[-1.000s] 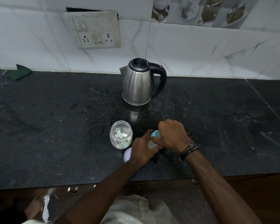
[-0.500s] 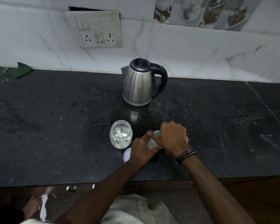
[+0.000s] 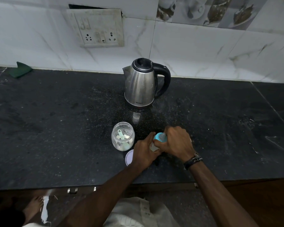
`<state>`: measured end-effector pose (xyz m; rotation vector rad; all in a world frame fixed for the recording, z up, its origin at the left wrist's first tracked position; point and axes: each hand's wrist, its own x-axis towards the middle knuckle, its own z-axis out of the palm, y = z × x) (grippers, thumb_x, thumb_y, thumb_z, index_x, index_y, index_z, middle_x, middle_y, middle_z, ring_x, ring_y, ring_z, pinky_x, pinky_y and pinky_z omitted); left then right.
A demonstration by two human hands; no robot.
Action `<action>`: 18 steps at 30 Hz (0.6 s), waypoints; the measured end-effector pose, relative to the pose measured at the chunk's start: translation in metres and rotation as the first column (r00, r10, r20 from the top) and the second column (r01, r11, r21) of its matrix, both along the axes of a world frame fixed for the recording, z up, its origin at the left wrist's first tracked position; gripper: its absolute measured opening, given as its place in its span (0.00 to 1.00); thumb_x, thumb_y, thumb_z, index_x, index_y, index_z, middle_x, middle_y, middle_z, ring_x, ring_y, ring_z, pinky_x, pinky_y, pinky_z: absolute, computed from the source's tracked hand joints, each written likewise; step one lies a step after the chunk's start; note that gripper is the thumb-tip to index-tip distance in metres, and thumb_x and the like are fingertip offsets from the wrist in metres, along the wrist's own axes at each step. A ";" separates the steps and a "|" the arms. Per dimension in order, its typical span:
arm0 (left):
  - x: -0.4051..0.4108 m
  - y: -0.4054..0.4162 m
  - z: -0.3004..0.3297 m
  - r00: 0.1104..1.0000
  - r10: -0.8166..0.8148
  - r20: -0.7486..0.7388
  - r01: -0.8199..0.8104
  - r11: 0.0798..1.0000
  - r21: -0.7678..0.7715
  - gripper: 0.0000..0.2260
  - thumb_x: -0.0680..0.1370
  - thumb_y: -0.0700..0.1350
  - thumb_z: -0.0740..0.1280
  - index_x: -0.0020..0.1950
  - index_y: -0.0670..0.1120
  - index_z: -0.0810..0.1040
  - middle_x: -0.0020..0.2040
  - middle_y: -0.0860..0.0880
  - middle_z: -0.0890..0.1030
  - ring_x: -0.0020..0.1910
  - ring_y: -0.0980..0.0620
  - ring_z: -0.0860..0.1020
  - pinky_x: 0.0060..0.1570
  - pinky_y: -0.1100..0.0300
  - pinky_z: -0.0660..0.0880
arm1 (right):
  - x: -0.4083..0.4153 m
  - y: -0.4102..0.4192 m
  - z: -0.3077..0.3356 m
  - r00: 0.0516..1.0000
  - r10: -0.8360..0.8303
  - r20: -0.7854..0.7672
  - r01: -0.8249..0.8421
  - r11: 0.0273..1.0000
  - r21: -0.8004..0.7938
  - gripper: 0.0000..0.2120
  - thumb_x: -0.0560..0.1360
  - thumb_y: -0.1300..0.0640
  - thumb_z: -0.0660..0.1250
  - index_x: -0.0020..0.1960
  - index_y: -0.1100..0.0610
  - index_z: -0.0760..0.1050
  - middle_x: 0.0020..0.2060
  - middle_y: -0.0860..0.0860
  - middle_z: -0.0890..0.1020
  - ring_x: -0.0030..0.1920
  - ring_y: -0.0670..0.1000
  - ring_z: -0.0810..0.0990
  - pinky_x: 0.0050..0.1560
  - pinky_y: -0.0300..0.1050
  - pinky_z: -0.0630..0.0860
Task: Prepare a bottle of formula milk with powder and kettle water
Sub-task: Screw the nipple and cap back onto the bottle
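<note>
A small baby bottle (image 3: pixel 153 146) with a blue collar and clear teat (image 3: pixel 161 137) stands on the black counter near its front edge. My left hand (image 3: pixel 143 153) wraps the bottle's body. My right hand (image 3: pixel 177 142) grips the blue top from the right. Most of the bottle is hidden by both hands. Just left of them stands an open glass jar (image 3: pixel 123 138) of white powder with a pale green scoop inside. A steel kettle (image 3: pixel 140 82) with a black handle stands behind, lid closed.
The jar's lilac lid (image 3: pixel 128 157) lies flat by my left wrist. A green cloth (image 3: pixel 20 69) sits at the far left against the tiled wall. A socket plate (image 3: pixel 97 28) is on the wall. The counter edge (image 3: pixel 88 184) runs below my forearms.
My right hand has shifted slightly around the blue top, and more of the teat shows now. The left hand stays on the bottle. Jar and kettle have not moved.
</note>
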<state>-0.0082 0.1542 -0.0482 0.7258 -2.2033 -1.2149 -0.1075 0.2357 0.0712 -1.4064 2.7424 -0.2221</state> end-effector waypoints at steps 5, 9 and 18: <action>-0.001 0.004 -0.002 0.999 0.042 0.007 -0.042 0.999 0.004 0.24 0.70 0.59 0.71 0.64 0.53 0.75 0.46 0.52 0.86 0.45 0.52 0.84 0.44 0.52 0.78 | 0.016 0.000 -0.010 0.987 -0.162 0.014 0.162 0.980 -0.114 0.24 0.68 0.38 0.70 0.42 0.61 0.76 0.39 0.58 0.82 0.40 0.59 0.81 0.37 0.45 0.66; -0.003 0.007 -0.004 0.996 0.088 0.005 -0.088 0.996 -0.006 0.25 0.70 0.61 0.67 0.63 0.52 0.76 0.43 0.48 0.85 0.43 0.46 0.84 0.42 0.49 0.77 | 0.026 -0.004 -0.011 0.963 -0.267 0.016 0.267 0.954 -0.136 0.24 0.69 0.40 0.71 0.44 0.63 0.77 0.41 0.60 0.83 0.41 0.60 0.82 0.37 0.46 0.67; 0.000 0.008 0.003 0.997 0.077 0.007 -0.077 0.997 -0.009 0.24 0.69 0.63 0.66 0.60 0.52 0.76 0.42 0.49 0.85 0.41 0.47 0.84 0.42 0.50 0.78 | 0.022 0.008 -0.016 0.980 -0.199 -0.028 0.193 0.970 -0.149 0.31 0.72 0.29 0.62 0.38 0.59 0.77 0.32 0.55 0.82 0.33 0.56 0.81 0.32 0.45 0.68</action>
